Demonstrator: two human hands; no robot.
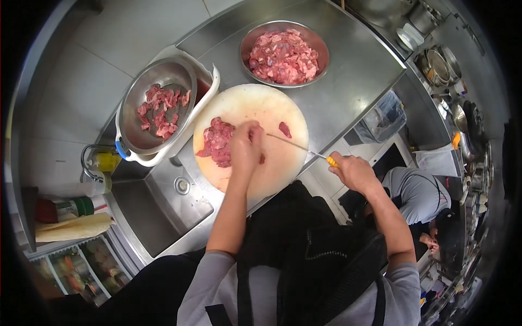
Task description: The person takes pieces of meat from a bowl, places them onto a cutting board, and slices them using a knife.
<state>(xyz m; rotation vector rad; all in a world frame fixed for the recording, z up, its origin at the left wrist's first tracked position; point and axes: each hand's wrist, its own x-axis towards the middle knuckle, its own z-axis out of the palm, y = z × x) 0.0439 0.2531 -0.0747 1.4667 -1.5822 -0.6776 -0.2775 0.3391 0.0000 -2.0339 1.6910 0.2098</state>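
On a round white cutting board (283, 108), my left hand (247, 146) has its fingers curled closed on a piece of raw meat, mostly hidden by the hand. A heap of cut raw meat (217, 141) lies just left of that hand and touches the board. My right hand (353, 173) grips the yellow handle of a knife (291, 143). Its thin blade points left across the board, the tip close to my left fingers. A small dark red meat piece (285, 129) lies apart on the right of the board.
A steel bowl full of cut meat (284, 57) stands behind the board. To the left, a steel colander (157, 70) with meat pieces rests over a white tub (213, 87). A sink (157, 212) is at front left. Another person (416, 193) bends at the right.
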